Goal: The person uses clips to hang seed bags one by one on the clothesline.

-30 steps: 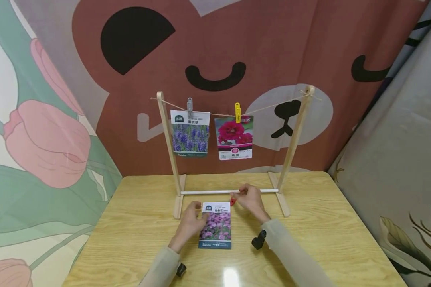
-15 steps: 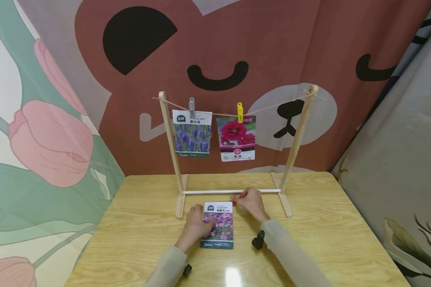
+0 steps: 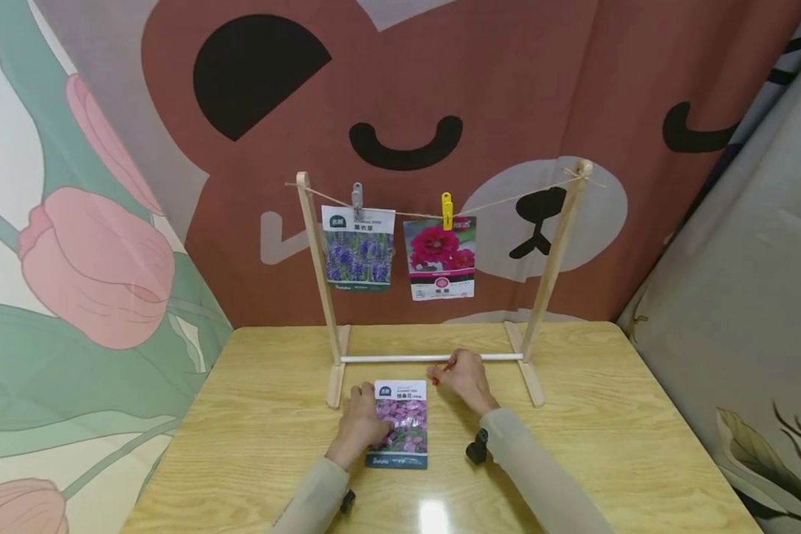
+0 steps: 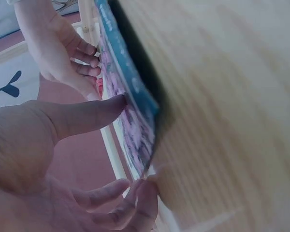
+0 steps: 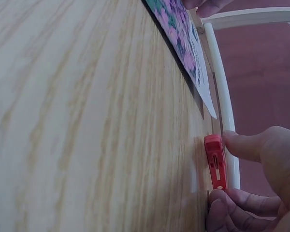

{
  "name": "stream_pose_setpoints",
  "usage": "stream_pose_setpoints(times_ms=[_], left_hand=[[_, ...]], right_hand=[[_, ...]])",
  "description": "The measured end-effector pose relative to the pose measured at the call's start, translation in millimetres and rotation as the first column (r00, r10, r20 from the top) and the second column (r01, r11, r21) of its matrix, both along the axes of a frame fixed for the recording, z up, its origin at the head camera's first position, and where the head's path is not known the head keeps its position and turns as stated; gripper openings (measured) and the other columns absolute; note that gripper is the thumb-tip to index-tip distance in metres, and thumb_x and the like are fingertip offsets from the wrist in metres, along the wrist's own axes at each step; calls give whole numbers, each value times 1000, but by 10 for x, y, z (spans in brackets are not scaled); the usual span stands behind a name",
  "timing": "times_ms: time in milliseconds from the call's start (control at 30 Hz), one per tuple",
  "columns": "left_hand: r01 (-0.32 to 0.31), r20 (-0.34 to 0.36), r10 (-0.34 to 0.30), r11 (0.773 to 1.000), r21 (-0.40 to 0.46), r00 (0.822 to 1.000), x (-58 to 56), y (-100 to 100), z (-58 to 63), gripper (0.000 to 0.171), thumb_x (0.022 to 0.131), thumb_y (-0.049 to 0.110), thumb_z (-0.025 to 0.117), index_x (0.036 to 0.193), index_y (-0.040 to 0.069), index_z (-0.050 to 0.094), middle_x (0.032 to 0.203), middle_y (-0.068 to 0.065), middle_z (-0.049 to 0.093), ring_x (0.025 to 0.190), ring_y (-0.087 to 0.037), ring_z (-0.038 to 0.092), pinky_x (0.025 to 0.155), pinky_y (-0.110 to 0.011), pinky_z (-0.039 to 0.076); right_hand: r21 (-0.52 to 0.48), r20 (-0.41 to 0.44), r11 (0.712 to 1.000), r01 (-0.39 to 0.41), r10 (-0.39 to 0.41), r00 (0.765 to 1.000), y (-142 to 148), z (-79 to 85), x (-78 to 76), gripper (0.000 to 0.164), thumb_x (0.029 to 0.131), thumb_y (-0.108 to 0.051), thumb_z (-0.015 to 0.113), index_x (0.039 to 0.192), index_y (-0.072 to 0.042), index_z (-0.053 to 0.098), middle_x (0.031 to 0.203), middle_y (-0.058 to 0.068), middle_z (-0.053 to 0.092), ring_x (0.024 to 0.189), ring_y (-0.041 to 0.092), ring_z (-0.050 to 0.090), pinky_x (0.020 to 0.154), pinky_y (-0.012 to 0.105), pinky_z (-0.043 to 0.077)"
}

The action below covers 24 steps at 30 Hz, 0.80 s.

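Observation:
A seed packet (image 3: 406, 437) with pink-purple flowers lies face up at the front middle of the table. My left hand (image 3: 358, 424) pinches its left edge, thumb across the printed face and fingertips at the rim; the left wrist view shows the near edge (image 4: 128, 63) tilted a little off the wood. Just beyond the packet's top right corner, my right hand (image 3: 466, 378) holds a small red clothespin (image 5: 216, 162) between thumb and fingertips, low over the table. In the head view the fingers hide most of that clothespin.
Behind the hands stands a wooden frame (image 3: 552, 267) with a white crossbar (image 3: 394, 359) low down. From its string (image 3: 500, 202) hang a lavender seed packet (image 3: 358, 256) under a grey clothespin (image 3: 357, 200) and a red-flower packet (image 3: 442, 259) under a yellow clothespin (image 3: 447, 211).
My left thumb has come onto the packet's face, and the packet has shifted slightly left and nearer. The right hand stays almost in place, with the red clothespin turned a little.

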State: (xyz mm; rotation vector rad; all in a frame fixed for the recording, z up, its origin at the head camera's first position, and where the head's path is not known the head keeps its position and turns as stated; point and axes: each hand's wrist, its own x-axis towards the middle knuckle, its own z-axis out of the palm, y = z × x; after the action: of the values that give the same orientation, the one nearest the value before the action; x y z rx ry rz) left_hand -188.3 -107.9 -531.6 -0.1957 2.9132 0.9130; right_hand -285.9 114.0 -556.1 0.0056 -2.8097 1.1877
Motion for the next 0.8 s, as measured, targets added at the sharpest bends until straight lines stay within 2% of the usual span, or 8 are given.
stream_pose_setpoints(times_ms=[200, 367, 567, 800], left_hand=[[1, -16, -1, 1000, 13, 1000, 5, 0, 10, 75, 70, 9, 96, 131, -7, 55, 121, -29, 56, 108, -51, 57, 99, -63, 54], [2, -32, 0, 999, 43, 999, 2, -8, 18, 74, 68, 5, 96, 128, -6, 55, 119, -28, 56, 104, -51, 58, 97, -64, 55], [5, -37, -2, 997, 78, 999, -13, -24, 10, 78, 65, 0, 95, 131, -7, 53, 120, -30, 55, 103, -50, 60, 96, -64, 56], [-11, 1, 11, 992, 129, 1000, -45, -44, 15, 86, 64, -2, 95, 136, -8, 50, 121, -29, 54, 103, -46, 62, 98, -63, 57]], right_hand=[[11, 50, 1000, -8, 7, 999, -3, 8, 17, 34, 81, -29, 94, 83, -4, 71, 74, 3, 71, 65, 18, 61, 61, 31, 49], [4, 128, 1000, -29, 28, 991, -4, 36, 14, 30, 81, -24, 92, 89, -3, 72, 74, 4, 68, 66, 17, 59, 60, 29, 47], [12, 124, 997, -77, 75, 989, 11, 49, 7, 28, 80, -18, 90, 93, -1, 72, 71, 3, 66, 63, 15, 58, 61, 29, 48], [10, 143, 994, -108, 105, 984, -20, 55, 15, 35, 85, -26, 92, 83, -5, 64, 61, 4, 62, 52, 14, 50, 52, 28, 40]])
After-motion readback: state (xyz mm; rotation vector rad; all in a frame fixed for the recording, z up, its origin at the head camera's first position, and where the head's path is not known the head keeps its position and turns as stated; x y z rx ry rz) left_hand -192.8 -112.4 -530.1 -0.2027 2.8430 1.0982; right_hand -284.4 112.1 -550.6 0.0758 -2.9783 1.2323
